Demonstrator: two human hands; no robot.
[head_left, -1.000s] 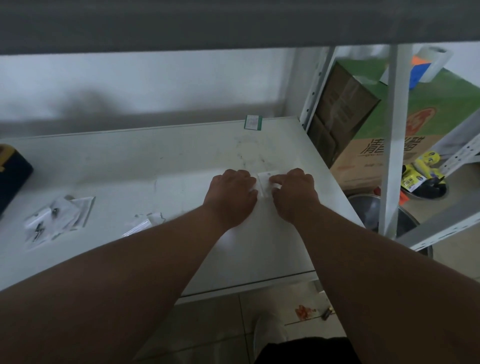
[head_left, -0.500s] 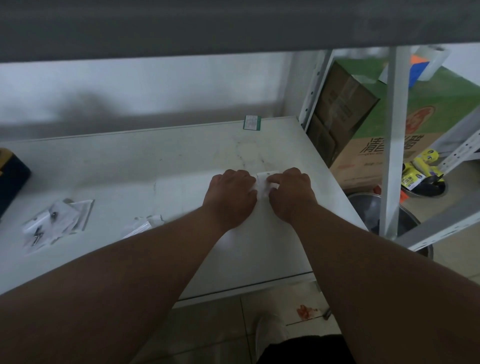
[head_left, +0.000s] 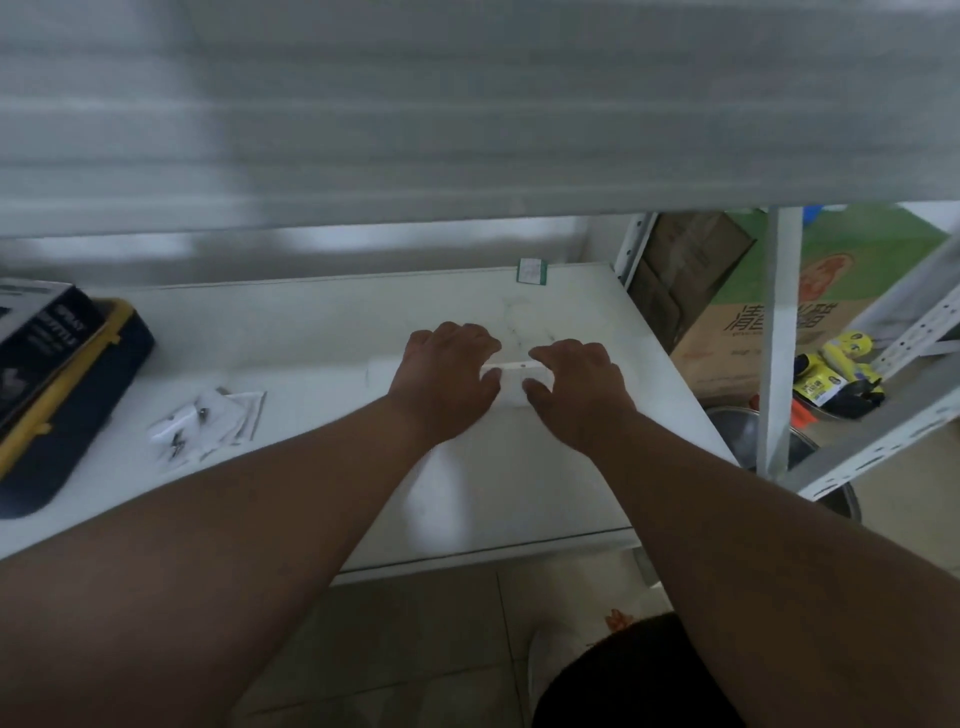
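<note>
The small white packet (head_left: 511, 375) is lying flat on the white shelf (head_left: 311, 332), right of its middle, between the two hands. The right hand (head_left: 579, 389) is pinching its right end, forefinger on the far edge and thumb on the near one, grip clenched on it. The left hand (head_left: 447, 371) is curling over the left end with the thumb against it, so that grip is grasping the packet too. The person seems to be pulling it open; blur is hiding whether it has parted. The next move is probably calling for both ends held firmly while drawing them apart. Well to the left, clear bags (head_left: 208, 421) are lying near a dark case (head_left: 67, 395).
</note>
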